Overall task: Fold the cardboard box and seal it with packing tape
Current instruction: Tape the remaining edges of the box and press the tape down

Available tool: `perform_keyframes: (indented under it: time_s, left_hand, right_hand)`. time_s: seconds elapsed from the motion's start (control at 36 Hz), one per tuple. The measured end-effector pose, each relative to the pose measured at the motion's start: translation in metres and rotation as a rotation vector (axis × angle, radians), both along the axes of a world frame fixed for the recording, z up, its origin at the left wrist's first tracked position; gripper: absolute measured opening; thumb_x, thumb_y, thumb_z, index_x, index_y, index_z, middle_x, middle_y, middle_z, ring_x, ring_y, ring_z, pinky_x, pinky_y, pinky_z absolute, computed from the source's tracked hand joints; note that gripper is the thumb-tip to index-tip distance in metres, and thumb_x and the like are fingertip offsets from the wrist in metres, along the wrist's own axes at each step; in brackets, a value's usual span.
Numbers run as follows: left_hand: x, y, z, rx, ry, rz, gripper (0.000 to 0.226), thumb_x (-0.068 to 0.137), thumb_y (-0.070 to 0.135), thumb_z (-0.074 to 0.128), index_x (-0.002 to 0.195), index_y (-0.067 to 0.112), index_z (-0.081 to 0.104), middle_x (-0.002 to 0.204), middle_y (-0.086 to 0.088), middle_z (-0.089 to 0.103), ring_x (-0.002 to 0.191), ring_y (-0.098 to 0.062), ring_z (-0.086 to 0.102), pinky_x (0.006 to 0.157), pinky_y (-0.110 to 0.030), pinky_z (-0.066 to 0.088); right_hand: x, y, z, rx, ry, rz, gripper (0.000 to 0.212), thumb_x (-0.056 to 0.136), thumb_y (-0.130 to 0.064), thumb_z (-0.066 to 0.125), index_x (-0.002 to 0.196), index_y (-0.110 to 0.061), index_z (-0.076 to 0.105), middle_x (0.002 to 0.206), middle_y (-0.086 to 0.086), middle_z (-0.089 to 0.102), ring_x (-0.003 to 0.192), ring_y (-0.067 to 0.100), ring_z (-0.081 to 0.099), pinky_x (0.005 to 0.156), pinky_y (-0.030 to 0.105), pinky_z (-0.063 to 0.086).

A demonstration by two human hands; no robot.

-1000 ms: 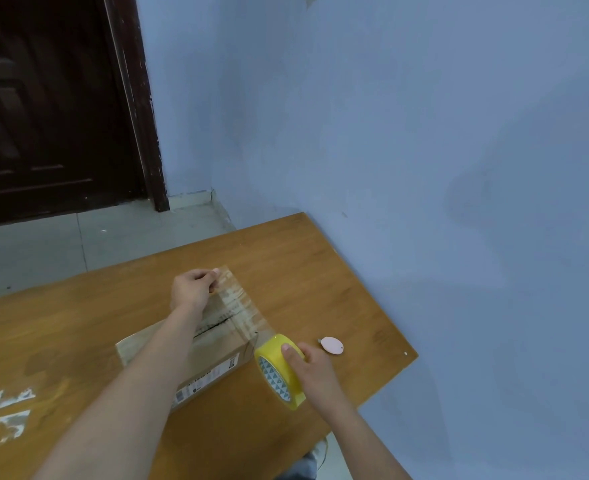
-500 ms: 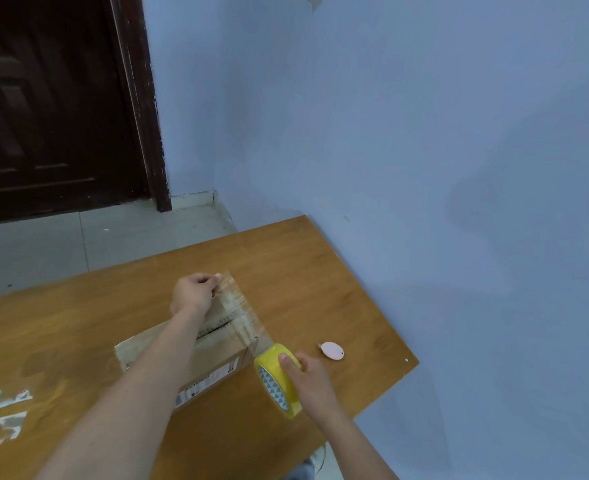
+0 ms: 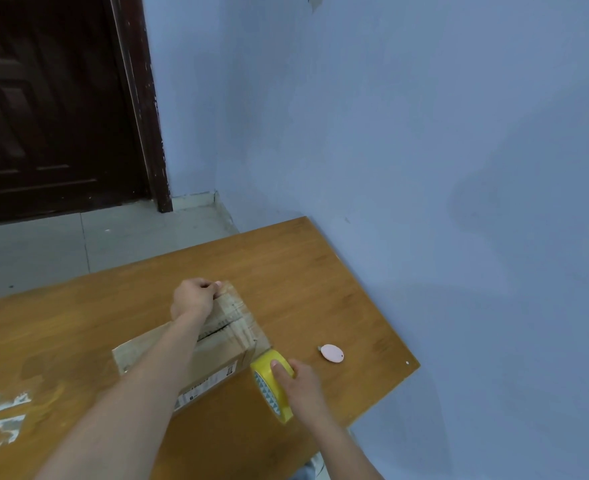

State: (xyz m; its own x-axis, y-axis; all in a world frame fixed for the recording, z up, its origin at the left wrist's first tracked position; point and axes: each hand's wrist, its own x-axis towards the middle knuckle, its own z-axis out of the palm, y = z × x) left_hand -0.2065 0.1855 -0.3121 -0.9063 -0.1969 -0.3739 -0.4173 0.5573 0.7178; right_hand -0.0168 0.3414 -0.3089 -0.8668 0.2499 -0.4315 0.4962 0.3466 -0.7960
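- The right hand grips the yellow tape roll, fingers curled over its rim. The roll stands on edge on the bench, against the box's near right corner and near the bench's right edge. This placement appears meant to keep the strip taut as it comes down.
- The cardboard box lies flat mid-bench, flaps folded shut, a dark seam visible on top, a printed label on the near side.
- A clear tape strip runs from the roll across the box's right end, crossing the seam.
- The left hand reaches over the box. Its fingers, curled, pinch the strip's free end at the far top edge, probably to anchor it before pressing down.
- A small pink oval object lies just beyond the roll, apart from it; possibly a cutter, though this cannot be confirmed.
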Motion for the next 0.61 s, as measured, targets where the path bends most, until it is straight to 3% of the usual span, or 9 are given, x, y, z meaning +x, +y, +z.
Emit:
perform_keyframes:
  time_s: [0.08, 0.22, 0.33, 0.44, 0.53, 0.61]
  left_hand:
    - [-0.001, 0.0, -0.001, -0.047, -0.016, -0.047, 0.02, 0.091, 0.038, 0.058, 0.081, 0.023, 0.065, 0.069, 0.005, 0.058, 0.057, -0.012, 0.05, 0.048, -0.022, 0.036]
    - [-0.006, -0.002, -0.003, -0.066, -0.072, -0.1, 0.016, 0.089, 0.038, 0.061, 0.082, 0.024, 0.063, 0.068, 0.005, 0.056, 0.056, -0.013, 0.049, 0.049, -0.023, 0.037]
    - [-0.015, -0.002, -0.007, -0.077, -0.157, -0.14, 0.017, 0.088, 0.035, 0.064, 0.082, 0.019, 0.065, 0.075, 0.0, 0.057, 0.059, -0.016, 0.049, 0.05, -0.026, 0.037]
    - [-0.026, -0.004, -0.011, -0.135, -0.295, -0.173, 0.029, 0.089, 0.034, 0.061, 0.085, 0.005, 0.058, 0.073, -0.005, 0.053, 0.061, -0.019, 0.05, 0.052, -0.028, 0.037]
    - [-0.031, -0.005, -0.016, -0.09, -0.348, -0.14, 0.027, 0.086, 0.029, 0.065, 0.085, 0.005, 0.053, 0.069, -0.007, 0.051, 0.059, -0.019, 0.05, 0.058, -0.028, 0.041]
    - [-0.032, -0.005, -0.018, -0.105, -0.369, -0.154, 0.02, 0.086, 0.021, 0.06, 0.094, 0.002, 0.06, 0.074, -0.01, 0.058, 0.064, -0.024, 0.056, 0.065, -0.028, 0.044]
  right_hand:
    - [-0.004, -0.002, -0.005, 0.036, -0.017, 0.002, 0.029, 0.094, -0.044, 0.05, 0.104, -0.018, 0.058, 0.091, -0.007, 0.057, 0.076, 0.002, 0.05, 0.066, 0.014, 0.037]
    - [-0.008, -0.007, -0.01, 0.052, -0.04, -0.011, 0.022, 0.094, -0.044, 0.049, 0.099, -0.023, 0.052, 0.075, -0.017, 0.044, 0.062, -0.005, 0.038, 0.055, 0.01, 0.032]
    - [-0.013, -0.008, -0.011, 0.095, -0.046, 0.002, 0.051, 0.094, -0.045, 0.048, 0.129, -0.007, 0.054, 0.11, 0.001, 0.059, 0.092, 0.011, 0.05, 0.076, 0.019, 0.039]
    - [-0.02, -0.015, -0.006, 0.078, -0.051, -0.001, 0.055, 0.095, -0.043, 0.047, 0.138, -0.009, 0.045, 0.136, 0.005, 0.052, 0.124, 0.018, 0.05, 0.094, 0.022, 0.037]
    - [-0.023, -0.017, -0.006, 0.088, -0.052, 0.0, 0.055, 0.096, -0.043, 0.046, 0.139, -0.009, 0.044, 0.138, 0.005, 0.051, 0.126, 0.018, 0.048, 0.097, 0.023, 0.038]
    - [-0.024, -0.018, -0.009, 0.11, -0.07, 0.023, 0.05, 0.096, -0.044, 0.045, 0.133, -0.011, 0.05, 0.129, 0.005, 0.057, 0.117, 0.018, 0.053, 0.092, 0.026, 0.04]
